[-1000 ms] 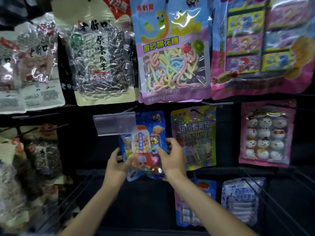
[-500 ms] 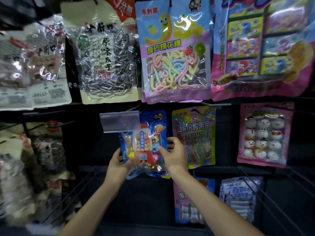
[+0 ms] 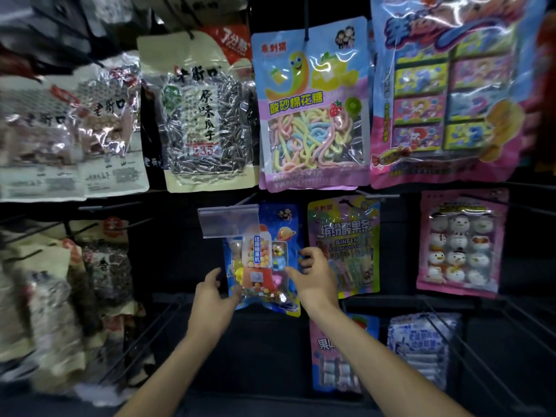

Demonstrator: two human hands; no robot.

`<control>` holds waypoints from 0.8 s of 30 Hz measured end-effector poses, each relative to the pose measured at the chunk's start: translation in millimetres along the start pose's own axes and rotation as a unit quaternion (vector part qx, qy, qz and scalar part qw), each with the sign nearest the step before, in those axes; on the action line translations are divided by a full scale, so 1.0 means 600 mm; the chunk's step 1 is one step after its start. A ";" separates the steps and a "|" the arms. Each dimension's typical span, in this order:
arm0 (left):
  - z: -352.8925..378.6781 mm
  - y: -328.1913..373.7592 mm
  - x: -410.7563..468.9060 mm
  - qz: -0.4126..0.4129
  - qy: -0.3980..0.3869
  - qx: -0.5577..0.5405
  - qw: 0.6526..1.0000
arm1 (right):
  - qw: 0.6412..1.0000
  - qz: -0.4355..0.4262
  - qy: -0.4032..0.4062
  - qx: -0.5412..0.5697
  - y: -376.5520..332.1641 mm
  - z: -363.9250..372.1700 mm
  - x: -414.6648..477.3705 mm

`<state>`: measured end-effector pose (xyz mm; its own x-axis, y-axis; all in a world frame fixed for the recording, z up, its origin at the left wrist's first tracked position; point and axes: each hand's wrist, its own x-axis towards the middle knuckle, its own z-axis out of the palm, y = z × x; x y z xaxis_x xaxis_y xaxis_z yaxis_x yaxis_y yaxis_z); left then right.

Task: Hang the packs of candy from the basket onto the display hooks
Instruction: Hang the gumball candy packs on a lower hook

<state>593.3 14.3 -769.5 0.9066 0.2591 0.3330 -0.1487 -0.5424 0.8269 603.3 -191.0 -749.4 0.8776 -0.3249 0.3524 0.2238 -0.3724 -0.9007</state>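
Both arms are bare along all that shows, the left forearm [image 3: 168,371] and the right forearm [image 3: 376,365] alike. The left hand [image 3: 213,293] and the right hand [image 3: 316,278] are bare too, and the left one's outline is blurred.
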 end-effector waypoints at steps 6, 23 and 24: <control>-0.028 0.030 -0.082 0.086 -0.059 0.164 0.981 | 0.998 -0.018 -0.002 -0.055 -0.005 -0.057 -0.046; 0.018 0.045 -0.392 0.272 -0.236 0.332 0.872 | 0.905 -0.074 -0.301 -0.292 0.067 -0.341 -0.349; 0.025 0.037 -0.413 0.275 -0.244 0.325 0.872 | 0.899 -0.060 -0.321 -0.294 0.080 -0.350 -0.369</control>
<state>371.5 -73.7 -840.6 0.8520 -0.4676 0.2354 -0.5028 -0.8561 0.1195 330.9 -319.8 -817.1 0.9681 0.2456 0.0490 0.2356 -0.8269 -0.5107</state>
